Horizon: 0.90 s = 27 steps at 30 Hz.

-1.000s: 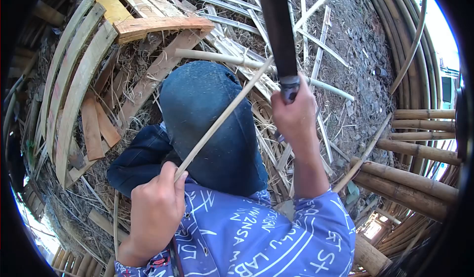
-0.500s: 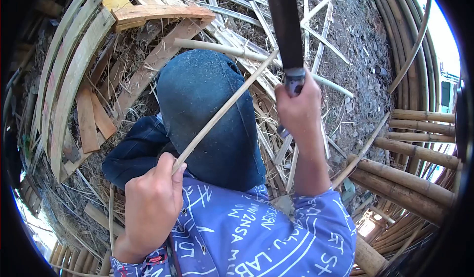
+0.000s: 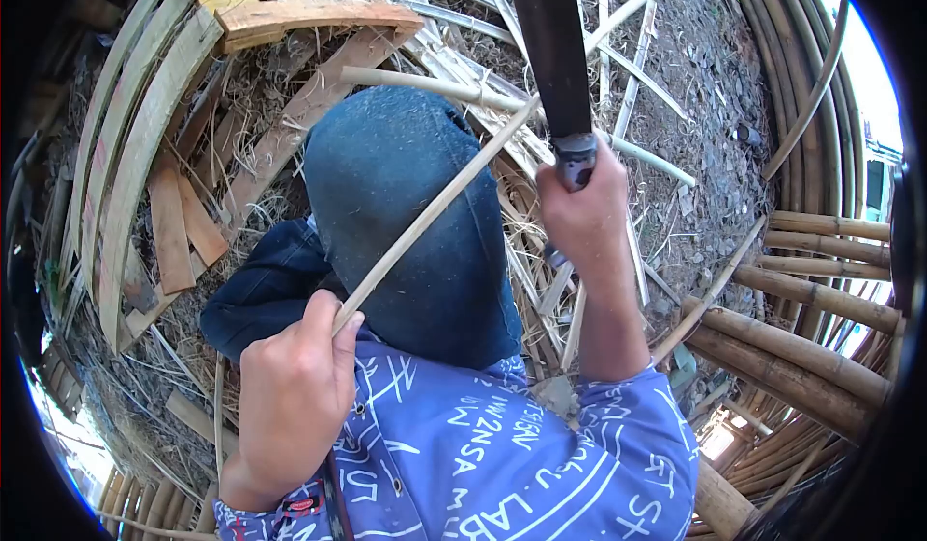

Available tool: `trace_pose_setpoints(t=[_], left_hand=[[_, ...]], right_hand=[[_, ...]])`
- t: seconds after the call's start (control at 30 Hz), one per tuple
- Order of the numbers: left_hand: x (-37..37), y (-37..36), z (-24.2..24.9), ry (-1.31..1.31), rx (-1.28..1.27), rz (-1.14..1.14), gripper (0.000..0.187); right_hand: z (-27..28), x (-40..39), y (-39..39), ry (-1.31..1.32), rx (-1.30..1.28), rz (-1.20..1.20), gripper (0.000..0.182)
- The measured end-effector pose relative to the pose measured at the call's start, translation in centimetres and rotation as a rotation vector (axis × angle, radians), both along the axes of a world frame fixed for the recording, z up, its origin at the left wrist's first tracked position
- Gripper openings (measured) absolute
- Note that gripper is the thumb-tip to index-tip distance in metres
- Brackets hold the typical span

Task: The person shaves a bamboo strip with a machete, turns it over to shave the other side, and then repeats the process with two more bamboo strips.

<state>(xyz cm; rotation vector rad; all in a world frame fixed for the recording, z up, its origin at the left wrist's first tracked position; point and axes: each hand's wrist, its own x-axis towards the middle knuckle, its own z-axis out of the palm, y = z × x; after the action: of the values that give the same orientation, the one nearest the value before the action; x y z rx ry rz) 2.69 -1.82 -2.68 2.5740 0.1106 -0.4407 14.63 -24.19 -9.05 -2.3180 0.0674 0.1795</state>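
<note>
A long, thin bamboo strip (image 3: 439,203) slants over my jeans-clad knee (image 3: 391,150). My left hand (image 3: 294,387) is closed round its near end, with the thumb lying along it. My right hand (image 3: 589,203) is wrapped round the handle of a machete (image 3: 555,54), whose broad dark blade points away from me and runs out of the top of the view. The strip's far end meets the blade's left edge in this view, just above the handle. Behind the knee, a round pale pole (image 3: 435,87) lies crosswise and passes behind the blade and my right hand.
Split bamboo strips and curled shavings (image 3: 526,242) litter the ground around my legs. At the left stand curved wooden slats (image 3: 145,165) and loose board pieces (image 3: 172,237). Thick bamboo poles (image 3: 782,348) are stacked at the right, with more upright ones behind.
The strip's far end has shifted slightly left and toward me, and the blade leans a little further left. Both hands keep their hold and have barely moved.
</note>
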Motion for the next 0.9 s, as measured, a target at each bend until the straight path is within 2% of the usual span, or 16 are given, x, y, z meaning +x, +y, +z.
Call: trace_pose_setpoints(t=[0.1, 0.17, 0.2, 0.3, 0.33, 0.43, 0.47, 0.5, 0.57, 0.6, 0.63, 0.73, 0.77, 0.83, 0.9], left_hand=[[0.0, -0.1, 0.3, -0.007, 0.011, -0.003, 0.018], [0.2, -0.1, 0.2, -0.014, 0.037, -0.006, 0.018], [0.3, -0.1, 0.0, -0.029, 0.031, -0.015, 0.018], [-0.1, -0.3, 0.3, -0.016, 0.018, 0.012, 0.017], [0.0, -0.3, 0.4, -0.002, 0.010, 0.024, 0.017], [0.2, -0.1, -0.2, -0.028, 0.020, 0.013, 0.017], [0.2, -0.1, -0.2, -0.025, 0.023, 0.011, 0.017], [0.3, -0.3, -0.2, -0.023, 0.014, 0.008, 0.017], [0.2, -0.4, 0.1, -0.024, 0.006, 0.011, 0.017], [0.2, -0.4, 0.4, -0.012, 0.013, 0.024, 0.017], [0.3, -0.5, 0.5, -0.001, 0.020, 0.033, 0.017], [0.3, -0.2, 0.1, -0.003, 0.016, 0.024, 0.017], [0.4, -0.2, 0.0, 0.004, 0.027, 0.015, 0.017], [0.2, -0.5, 0.2, 0.030, -0.003, 0.055, 0.017], [0.1, -0.5, 0.4, 0.011, 0.026, 0.053, 0.017]], right_hand=[[-0.3, -0.9, 0.0, -0.098, 0.008, 0.059, 0.024], [0.3, 0.1, -1.0, 0.061, 0.011, 0.071, 0.026], [-0.1, 0.3, -1.1, 0.029, 0.037, 0.001, 0.022], [-0.8, -1.6, 0.3, -0.047, 0.058, 0.054, 0.022], [-1.6, -2.2, 0.0, -0.072, 0.080, 0.105, 0.015], [-1.4, -1.0, -1.3, -0.092, 0.035, 0.136, 0.009], [-0.3, -0.5, -1.0, 0.059, 0.102, 0.028, 0.008], [-0.9, -0.3, -0.7, -0.015, 0.074, -0.007, 0.008], [-0.7, -1.8, 0.5, 0.049, 0.131, -0.003, 0.009], [-1.1, -2.8, 0.5, 0.043, 0.171, 0.081, 0.026], [-1.5, -3.1, 0.2, -0.034, 0.134, 0.166, 0.027], [-0.7, -1.5, -0.5, 0.029, 0.068, 0.052, 0.022], [-1.1, -1.0, -0.4, -0.008, 0.147, 0.001, 0.018], [-1.0, -1.9, 1.1, -0.010, 0.180, -0.023, 0.023], [-1.0, -3.5, 1.6, 0.026, 0.236, 0.084, 0.022]])
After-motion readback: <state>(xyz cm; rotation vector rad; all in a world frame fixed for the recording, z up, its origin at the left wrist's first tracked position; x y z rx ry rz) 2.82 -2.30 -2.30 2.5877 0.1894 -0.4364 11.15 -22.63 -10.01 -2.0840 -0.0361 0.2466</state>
